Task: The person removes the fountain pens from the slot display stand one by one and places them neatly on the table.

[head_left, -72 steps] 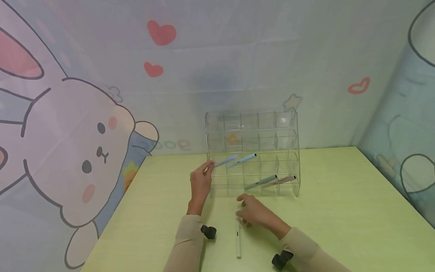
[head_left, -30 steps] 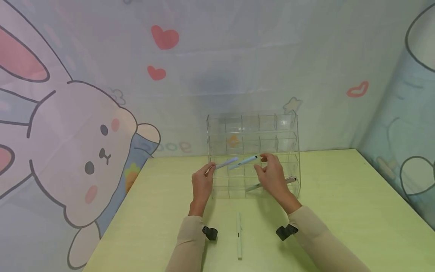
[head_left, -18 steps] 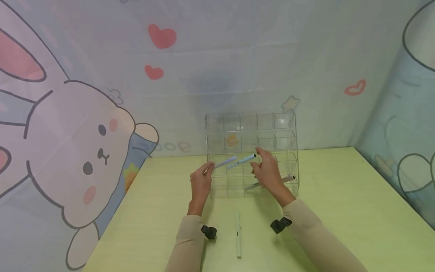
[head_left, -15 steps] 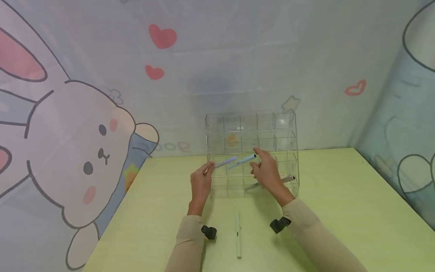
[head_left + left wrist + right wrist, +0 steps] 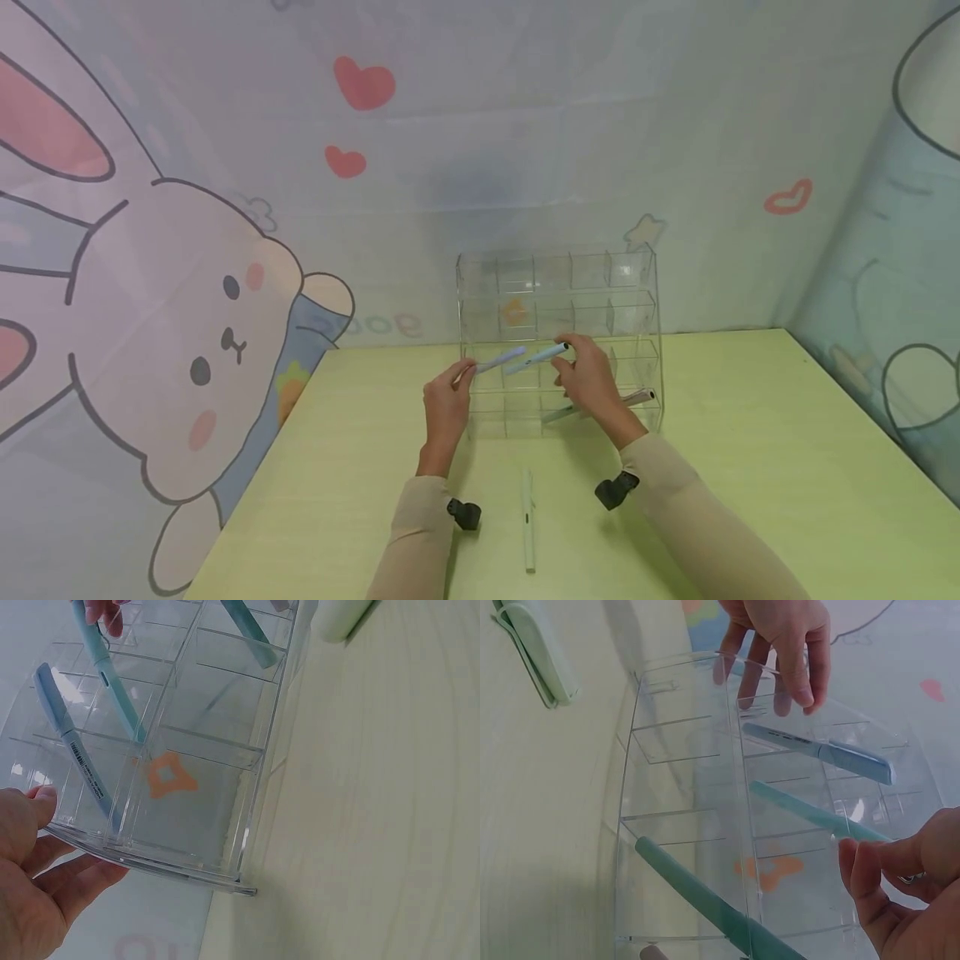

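- Left hand (image 5: 446, 408): thumb and fingers grip the side edge of a clear rack (image 5: 553, 293), on its 9 o'clock side.
- Right hand (image 5: 590, 383): at the rack's 4 o'clock, index finger at the raised end of a light-blue pen (image 5: 534, 358); whether the thumb pinches it, I cannot tell.
- That pen leans toward 2 o'clock in the third tier down, second compartment from the 9 o'clock end; a lilac pen (image 5: 501, 360) fills the first.
- Bottom tier: a green pen (image 5: 557, 414), partly hidden, and a beige pen (image 5: 640, 397).
- A pale-green pen (image 5: 529, 529) lies on the table (image 5: 322, 500) at 6 o'clock.
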{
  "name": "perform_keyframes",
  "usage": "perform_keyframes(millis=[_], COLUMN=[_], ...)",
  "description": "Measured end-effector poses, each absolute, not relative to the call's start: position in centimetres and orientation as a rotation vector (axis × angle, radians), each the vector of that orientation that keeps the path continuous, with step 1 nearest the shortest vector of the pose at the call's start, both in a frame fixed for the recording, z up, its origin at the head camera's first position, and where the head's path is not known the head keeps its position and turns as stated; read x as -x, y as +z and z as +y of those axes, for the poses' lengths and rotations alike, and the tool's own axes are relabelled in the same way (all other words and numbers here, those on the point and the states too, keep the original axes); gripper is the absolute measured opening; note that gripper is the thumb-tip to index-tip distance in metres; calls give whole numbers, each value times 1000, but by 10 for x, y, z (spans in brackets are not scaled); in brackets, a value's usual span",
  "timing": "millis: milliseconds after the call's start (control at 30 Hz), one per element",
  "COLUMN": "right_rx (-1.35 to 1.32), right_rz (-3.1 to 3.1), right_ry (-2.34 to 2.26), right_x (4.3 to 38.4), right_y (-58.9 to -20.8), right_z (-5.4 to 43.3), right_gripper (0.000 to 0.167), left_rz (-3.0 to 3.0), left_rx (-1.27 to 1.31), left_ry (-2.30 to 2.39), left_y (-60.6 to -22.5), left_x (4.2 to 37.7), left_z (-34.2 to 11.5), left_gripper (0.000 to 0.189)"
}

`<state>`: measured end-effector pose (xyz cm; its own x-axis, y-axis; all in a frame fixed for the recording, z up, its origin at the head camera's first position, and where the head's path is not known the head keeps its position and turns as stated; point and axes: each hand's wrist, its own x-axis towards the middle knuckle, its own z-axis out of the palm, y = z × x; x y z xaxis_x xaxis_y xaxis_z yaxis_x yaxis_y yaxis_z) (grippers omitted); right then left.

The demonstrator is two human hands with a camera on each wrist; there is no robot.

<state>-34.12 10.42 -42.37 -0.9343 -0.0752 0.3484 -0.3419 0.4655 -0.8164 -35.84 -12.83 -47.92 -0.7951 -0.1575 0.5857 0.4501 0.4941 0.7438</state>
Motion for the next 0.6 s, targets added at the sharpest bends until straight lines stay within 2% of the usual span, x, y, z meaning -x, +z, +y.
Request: perform_keyframes(millis=[600], right_rx=[-362], right_rz=[-2349], right_ry=[1594], right_x=[345], right_y=[-425], right_z=[100], right_gripper=[26], left_rz=[-2136], left_rx=[248], left_ry=[-1308], left_y=[-480], left_x=[360], left_z=[-128], left_gripper=[17])
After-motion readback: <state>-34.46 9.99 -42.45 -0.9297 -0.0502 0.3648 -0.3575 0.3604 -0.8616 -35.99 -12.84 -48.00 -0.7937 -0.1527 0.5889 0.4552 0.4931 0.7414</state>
